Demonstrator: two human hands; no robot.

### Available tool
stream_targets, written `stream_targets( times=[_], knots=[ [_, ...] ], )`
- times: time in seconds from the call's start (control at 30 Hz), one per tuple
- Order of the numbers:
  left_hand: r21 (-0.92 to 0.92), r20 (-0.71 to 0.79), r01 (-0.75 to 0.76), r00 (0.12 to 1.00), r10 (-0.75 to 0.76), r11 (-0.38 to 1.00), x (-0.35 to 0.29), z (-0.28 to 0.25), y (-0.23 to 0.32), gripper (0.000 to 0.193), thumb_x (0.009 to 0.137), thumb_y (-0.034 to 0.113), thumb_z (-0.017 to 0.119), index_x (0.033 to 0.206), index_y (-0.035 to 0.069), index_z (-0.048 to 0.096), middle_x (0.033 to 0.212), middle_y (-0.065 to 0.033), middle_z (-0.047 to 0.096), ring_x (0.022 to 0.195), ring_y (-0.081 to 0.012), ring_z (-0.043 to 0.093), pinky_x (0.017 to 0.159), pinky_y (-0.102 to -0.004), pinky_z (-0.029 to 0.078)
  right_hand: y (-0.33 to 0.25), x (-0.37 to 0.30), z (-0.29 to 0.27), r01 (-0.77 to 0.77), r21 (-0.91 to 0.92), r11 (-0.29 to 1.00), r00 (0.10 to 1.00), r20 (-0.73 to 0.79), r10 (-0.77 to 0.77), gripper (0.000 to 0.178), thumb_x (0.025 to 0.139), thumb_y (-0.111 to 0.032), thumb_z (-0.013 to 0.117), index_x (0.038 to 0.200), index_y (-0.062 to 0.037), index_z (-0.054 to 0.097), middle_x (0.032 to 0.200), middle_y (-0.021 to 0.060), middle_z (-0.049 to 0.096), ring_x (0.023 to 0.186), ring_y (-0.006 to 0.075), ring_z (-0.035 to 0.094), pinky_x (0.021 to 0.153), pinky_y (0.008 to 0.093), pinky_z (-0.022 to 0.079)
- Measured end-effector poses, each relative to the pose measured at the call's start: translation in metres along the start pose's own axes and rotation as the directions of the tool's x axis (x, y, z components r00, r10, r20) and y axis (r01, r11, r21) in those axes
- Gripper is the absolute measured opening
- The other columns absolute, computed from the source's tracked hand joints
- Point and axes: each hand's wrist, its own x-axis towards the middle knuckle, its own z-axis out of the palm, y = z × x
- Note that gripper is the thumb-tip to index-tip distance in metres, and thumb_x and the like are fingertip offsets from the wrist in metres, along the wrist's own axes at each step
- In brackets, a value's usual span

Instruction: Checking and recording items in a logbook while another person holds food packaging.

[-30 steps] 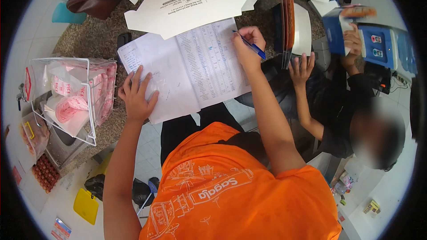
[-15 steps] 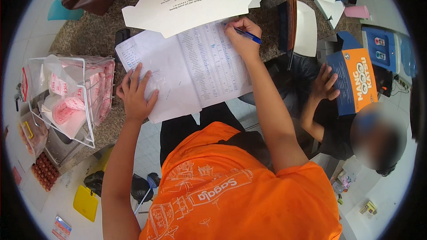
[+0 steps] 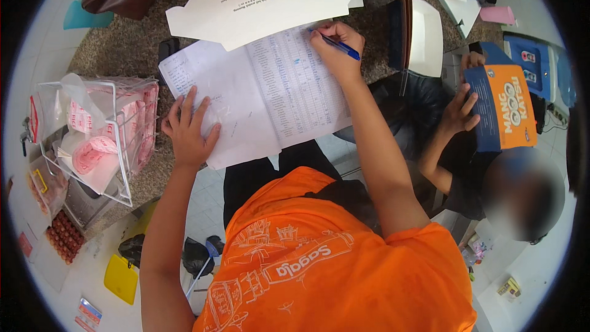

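Cardboard box [image 3: 509, 107], right of ledger [image 3: 236, 95]: turning orange side out. Our right hand [image 3: 342, 56]: gripping pen [image 3: 350, 51]. Our left hand [image 3: 192, 132]: lying spread on ledger. Risk: overlapping carton [image 3: 270, 9] slipping, jogging our pen.

Between your left hand [image 3: 192, 126] and your right hand [image 3: 339, 52], the open pages [image 3: 243, 107] leave a clear path. Ahead, a white carton blank [image 3: 258, 9] covers their far edge and bars your way. Leftward, a wire basket [image 3: 123, 141] leaves a narrow strip of counter [image 3: 153, 177]; rightward, a bare patch ends at dark cartons [image 3: 404, 31].
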Motion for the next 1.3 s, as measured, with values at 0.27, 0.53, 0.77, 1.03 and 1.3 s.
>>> stream_targets(
  times=[0.27, 0.53, 0.77, 1.03, 1.3],
  knots=[
    [0.004, 0.004, 0.009, 1.000, -0.009, 1.000, 0.000, 0.001, 0.001, 0.063, 0.085, 0.042, 0.075, 0.144, 0.020, 0.067, 0.169, -0.0064, 0.045, 0.148, -0.0388, 0.040, 0.114, -0.0646, 0.022, 0.003, 0.000, -0.001, 0.029, 0.022, 0.999, 0.999, 0.018, -0.029, 0.019, 0.074, -0.014, 0.087, 0.079, 0.0001, 0.074, 0.086, 0.0113, 0.079, 0.075, 0.0165, 0.074, 0.072, 0.0318, 0.058],
    [0.006, 0.002, 0.009, 1.000, -0.009, 1.000, 0.000, 0.000, 0.000, 0.062, 0.086, 0.041, 0.075, 0.144, 0.019, 0.068, 0.169, -0.0069, 0.045, 0.149, -0.0388, 0.039, 0.114, -0.0641, 0.022, -0.002, -0.002, -0.001, 0.036, -0.019, 0.999, 0.999, 0.022, -0.036, 0.013, 0.079, -0.003, 0.085, 0.078, 0.0005, 0.072, 0.086, 0.0059, 0.078, 0.078, 0.0073, 0.068, 0.073, 0.0269, 0.056],
    [-0.005, 0.003, 0.007, 1.000, -0.007, 1.000, 0.000, 0.000, 0.001, 0.063, 0.085, 0.040, 0.076, 0.143, 0.019, 0.068, 0.169, -0.0072, 0.045, 0.148, -0.0386, 0.039, 0.114, -0.0635, 0.022, 0.006, 0.000, 0.001, -0.039, 0.069, 0.997, 0.999, -0.010, 0.040, 0.019, 0.073, -0.012, 0.086, 0.078, 0.0011, 0.073, 0.084, 0.0120, 0.078, 0.074, 0.0174, 0.073, 0.070, 0.0323, 0.058],
    [-0.014, -0.003, 0.013, 1.000, -0.013, 1.000, 0.000, 0.001, 0.000, 0.062, 0.085, 0.041, 0.076, 0.143, 0.019, 0.068, 0.169, -0.0067, 0.045, 0.148, -0.0387, 0.039, 0.113, -0.0643, 0.022, -0.003, -0.001, -0.001, 0.015, -0.008, 1.000, 1.000, -0.015, -0.016, 0.019, 0.073, -0.013, 0.085, 0.079, 0.0010, 0.074, 0.084, 0.0121, 0.078, 0.075, 0.0188, 0.074, 0.072, 0.0330, 0.058],
    [-0.001, 0.007, 0.011, 1.000, -0.011, 1.000, 0.000, 0.000, 0.001, 0.063, 0.085, 0.041, 0.075, 0.143, 0.019, 0.068, 0.170, -0.0071, 0.044, 0.148, -0.0389, 0.039, 0.114, -0.0633, 0.022, 0.010, -0.001, 0.002, 0.007, 0.063, 0.998, 0.999, -0.054, -0.004, 0.020, 0.074, -0.014, 0.086, 0.079, 0.0015, 0.073, 0.084, 0.0124, 0.078, 0.075, 0.0181, 0.074, 0.071, 0.0322, 0.058]
  ],
)
